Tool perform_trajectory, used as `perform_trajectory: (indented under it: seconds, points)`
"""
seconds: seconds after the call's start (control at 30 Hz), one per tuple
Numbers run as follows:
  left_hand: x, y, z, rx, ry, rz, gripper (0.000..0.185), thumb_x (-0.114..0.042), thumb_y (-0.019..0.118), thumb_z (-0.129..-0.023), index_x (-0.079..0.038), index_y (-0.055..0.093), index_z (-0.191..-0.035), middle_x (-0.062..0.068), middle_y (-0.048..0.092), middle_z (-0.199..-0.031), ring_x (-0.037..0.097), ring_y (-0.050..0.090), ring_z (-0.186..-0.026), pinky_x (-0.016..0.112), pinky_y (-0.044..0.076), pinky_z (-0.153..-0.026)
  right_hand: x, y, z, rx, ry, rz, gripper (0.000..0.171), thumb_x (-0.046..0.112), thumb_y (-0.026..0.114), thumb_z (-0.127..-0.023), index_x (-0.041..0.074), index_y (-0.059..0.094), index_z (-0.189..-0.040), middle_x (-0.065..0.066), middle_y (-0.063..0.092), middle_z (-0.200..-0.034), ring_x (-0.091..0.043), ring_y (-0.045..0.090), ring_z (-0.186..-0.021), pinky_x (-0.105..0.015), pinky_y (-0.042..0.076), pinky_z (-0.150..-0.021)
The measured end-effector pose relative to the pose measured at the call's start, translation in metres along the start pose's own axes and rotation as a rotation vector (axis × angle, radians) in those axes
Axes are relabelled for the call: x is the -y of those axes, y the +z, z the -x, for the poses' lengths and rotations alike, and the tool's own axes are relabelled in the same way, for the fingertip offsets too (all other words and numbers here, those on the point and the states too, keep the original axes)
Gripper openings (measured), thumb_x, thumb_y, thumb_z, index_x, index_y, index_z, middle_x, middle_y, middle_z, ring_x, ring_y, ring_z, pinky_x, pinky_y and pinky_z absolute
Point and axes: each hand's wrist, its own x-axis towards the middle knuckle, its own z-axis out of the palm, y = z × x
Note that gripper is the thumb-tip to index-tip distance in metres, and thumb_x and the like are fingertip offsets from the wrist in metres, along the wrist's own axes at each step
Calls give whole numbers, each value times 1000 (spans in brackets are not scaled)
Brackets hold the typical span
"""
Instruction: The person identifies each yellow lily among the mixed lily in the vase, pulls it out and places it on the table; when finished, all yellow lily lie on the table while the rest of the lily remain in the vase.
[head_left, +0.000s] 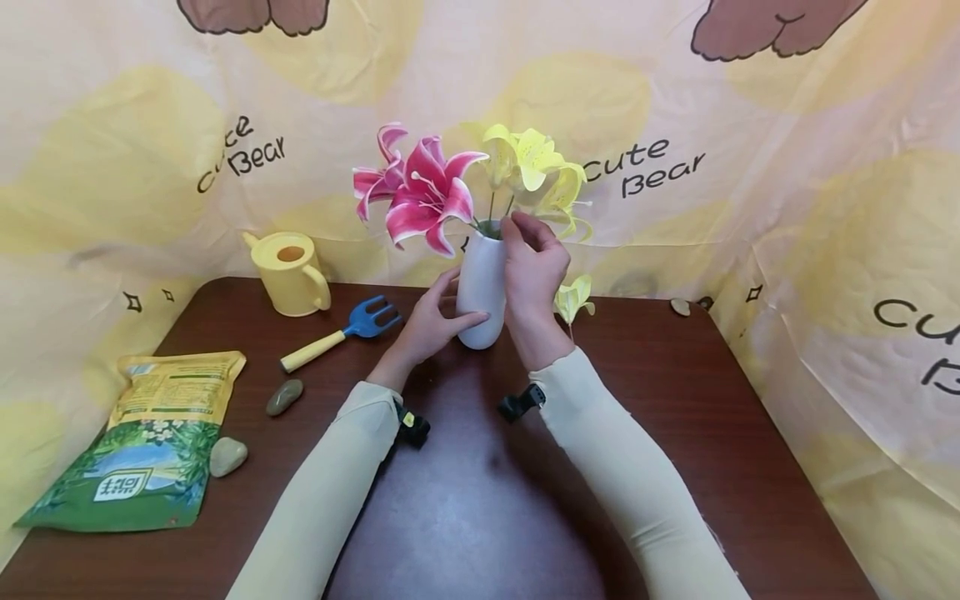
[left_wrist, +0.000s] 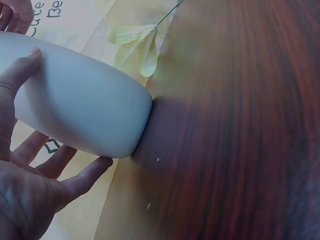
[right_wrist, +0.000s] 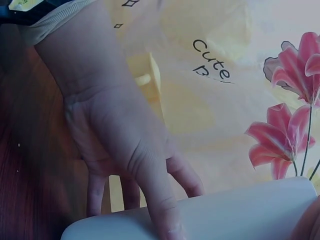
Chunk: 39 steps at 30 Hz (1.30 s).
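A makeshift home craft corner: a dark brown wooden table point(head_left: 675, 433) hemmed in by a yellow cartoon "Cute Bear" cloth backdrop point(head_left: 825, 208), with a yellow plastic watering can point(head_left: 291, 273) and a green soil bag point(head_left: 142, 450).

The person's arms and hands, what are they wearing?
Both arms wear long, close-fitting pale yellow sleeves ending at the wrists. A small black camera is strapped at each wrist; the left camera bears a yellow mark, the right camera is plain black. The left hand and right hand are bare.

White ceramic vase point(head_left: 481, 287) mid dark wood table point(head_left: 675, 433), pink+yellow fabric lilies point(head_left: 465, 183) in it. Yellow plastic watering can point(head_left: 291, 273), blue hand fork point(head_left: 345, 332) to its left; green soil bag point(head_left: 142, 442) front-left.
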Motion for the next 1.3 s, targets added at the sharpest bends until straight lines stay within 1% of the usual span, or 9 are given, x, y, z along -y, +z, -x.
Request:
perform_trajectory:
  seconds: [0.17,0.33,0.6,0.7,0.8,0.9,1.03,1.13,1.3]
  points:
    - [0,0,0,0,10,-3,83,-25,88,-100,-30,45,-170,14,59,-162,40,63,-144,64,56,-119,0,4,-2,-13,-24,37,24,12,85,-98,-1,85,-117,5,75,-96,-14,72,-104,-23,58,-91]
    - [1,1,0,0,12,-11,83,-25,88,-100,-31,44,-170,13,59,-163,40,63,-145,64,55,-119,0,6,-4,-25,-8,80,20,16,86,-99,3,87,-114,2,77,-97,-14,73,-99,-25,59,-88]
    - [-1,2,1,-3,7,-5,82,-27,89,-99,-32,46,-169,12,59,-162,39,62,-145,64,55,-120,8,4,-4,-60,-55,45,14,14,87,-97,5,89,-108,9,76,-86,-8,68,-90,-22,55,-78]
    - [-1,1,1,-5,9,-3,82,-27,89,-99,-31,46,-169,11,60,-161,38,62,-145,64,54,-120,13,3,-2,-70,-44,8,14,15,88,-95,6,89,-106,10,75,-85,-7,66,-85,-23,53,-74]
    - [-1,1,0,-3,14,-2,82,-27,89,-99,-31,46,-169,11,60,-162,38,61,-146,64,53,-122,17,1,-1,-65,-15,-31,16,14,89,-95,5,89,-108,9,75,-92,-9,71,-90,-25,57,-81]
    - [-1,0,-1,-5,20,0,82,-27,89,-99,-31,47,-168,11,60,-162,38,61,-146,64,53,-122,22,-1,0,-61,10,-44,18,14,90,-95,3,88,-109,8,74,-99,-10,71,-103,-25,55,-93]
    - [0,1,-1,-7,23,0,82,-25,90,-98,-31,47,-168,10,59,-163,37,61,-147,64,53,-123,25,-4,1,-58,17,-26,19,15,89,-96,2,87,-110,6,71,-94,-12,65,-107,-27,50,-96]
    - [1,1,-1,-8,22,7,84,-21,90,-98,-29,46,-169,10,58,-165,38,60,-148,64,52,-123,26,-5,3,-53,11,-13,20,15,88,-97,2,87,-112,7,70,-89,-13,64,-100,-26,51,-90]
    - [0,1,-1,-7,16,30,88,-17,90,-97,-27,43,-171,12,56,-166,42,59,-148,67,51,-122,29,-3,5,-33,-30,-11,17,15,85,-100,2,85,-110,7,69,-88,-16,63,-87,-27,53,-74]
